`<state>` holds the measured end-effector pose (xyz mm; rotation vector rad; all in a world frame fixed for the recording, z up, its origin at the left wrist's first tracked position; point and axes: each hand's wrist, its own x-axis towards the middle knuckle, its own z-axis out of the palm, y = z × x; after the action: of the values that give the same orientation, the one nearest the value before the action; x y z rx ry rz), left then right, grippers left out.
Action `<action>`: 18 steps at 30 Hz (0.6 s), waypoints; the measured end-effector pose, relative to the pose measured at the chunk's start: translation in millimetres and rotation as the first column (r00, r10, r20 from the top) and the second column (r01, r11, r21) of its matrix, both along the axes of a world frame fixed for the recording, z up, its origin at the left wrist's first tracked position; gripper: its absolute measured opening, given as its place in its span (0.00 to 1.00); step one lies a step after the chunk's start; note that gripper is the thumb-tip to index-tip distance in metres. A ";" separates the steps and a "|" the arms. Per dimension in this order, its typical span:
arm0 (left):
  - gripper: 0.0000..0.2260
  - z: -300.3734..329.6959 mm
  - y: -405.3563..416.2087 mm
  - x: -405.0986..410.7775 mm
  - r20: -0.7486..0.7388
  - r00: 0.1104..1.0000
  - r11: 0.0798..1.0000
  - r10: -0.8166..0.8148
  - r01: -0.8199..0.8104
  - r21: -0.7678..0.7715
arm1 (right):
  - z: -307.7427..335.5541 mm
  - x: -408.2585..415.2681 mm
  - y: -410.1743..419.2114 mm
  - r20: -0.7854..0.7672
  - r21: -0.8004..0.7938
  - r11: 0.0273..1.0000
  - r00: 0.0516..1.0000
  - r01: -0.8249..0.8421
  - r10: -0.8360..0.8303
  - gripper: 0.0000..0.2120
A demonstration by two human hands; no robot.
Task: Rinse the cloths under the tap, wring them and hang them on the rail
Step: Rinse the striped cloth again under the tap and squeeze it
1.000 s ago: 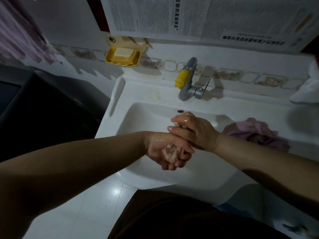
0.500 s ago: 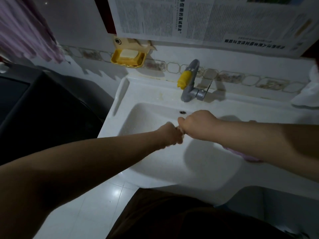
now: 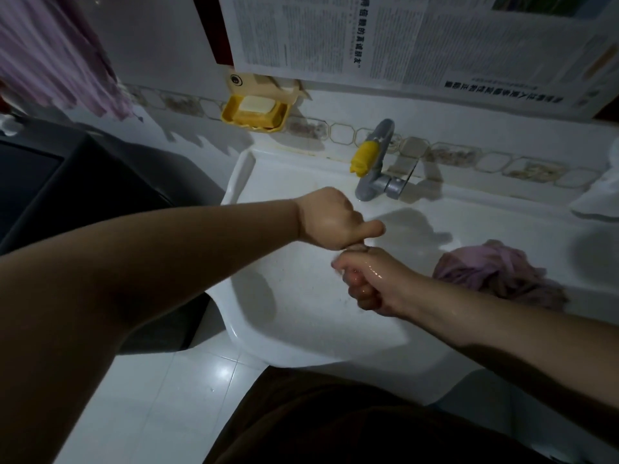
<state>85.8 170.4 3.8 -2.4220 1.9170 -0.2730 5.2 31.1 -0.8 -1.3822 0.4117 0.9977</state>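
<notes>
Cloth [image 3: 355, 248], soft and soggy, was squeezed between the left hand [image 3: 326, 219] and right hand [image 3: 366, 279], each fist gripping one end, which looked best for twisting.

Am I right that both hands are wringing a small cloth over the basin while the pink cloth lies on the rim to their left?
Not quite: the head view shows the pink cloth on the rim to the right of the left hand and right hand, which grip the small cloth over the basin.

Both hands fisted and touching, left hand [image 3: 326, 218] above, thumb out, right hand [image 3: 370, 279] wet below
</notes>
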 end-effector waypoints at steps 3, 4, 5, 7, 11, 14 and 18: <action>0.12 10.2 -4.5 6.4 0.049 0.996 0.981 -0.069 0.076 -0.180 | 19.0 -4.1 -1.0 -0.073 0.140 0.988 0.996 0.066 -0.056 0.15; 0.11 14.3 -6.5 6.2 0.067 0.994 0.970 -0.081 0.094 -0.224 | 25.2 -5.6 -2.4 -0.096 0.166 0.983 0.993 0.082 -0.067 0.16; 0.10 16.5 -8.3 6.7 0.100 0.991 0.958 -0.089 0.113 -0.265 | 31.7 -6.9 -3.7 -0.119 0.186 0.978 0.990 0.099 -0.078 0.17; 0.10 21.2 -11.3 6.6 0.159 0.984 0.937 -0.075 0.124 -0.325 | 41.4 -9.3 -4.3 -0.152 0.219 0.967 0.983 0.131 -0.098 0.18; 0.08 26.9 -8.2 1.4 0.148 0.986 0.921 -0.080 0.130 -0.367 | 51.7 -18.8 2.8 -0.198 0.283 0.942 0.972 0.177 -0.123 0.18; 0.06 28.8 -0.5 -3.1 0.136 0.989 0.915 -0.061 0.110 -0.387 | 54.8 -23.0 10.1 -0.215 0.313 0.930 0.968 0.192 -0.127 0.18; 0.08 28.2 7.0 -5.9 0.148 0.989 0.917 -0.005 0.063 -0.393 | 55.3 -21.5 12.6 -0.220 0.325 0.931 0.971 0.166 -0.096 0.19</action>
<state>79.8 177.4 32.1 -2.5095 2.0015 -0.8968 -16.3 43.8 54.5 -0.9325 0.4503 1.0454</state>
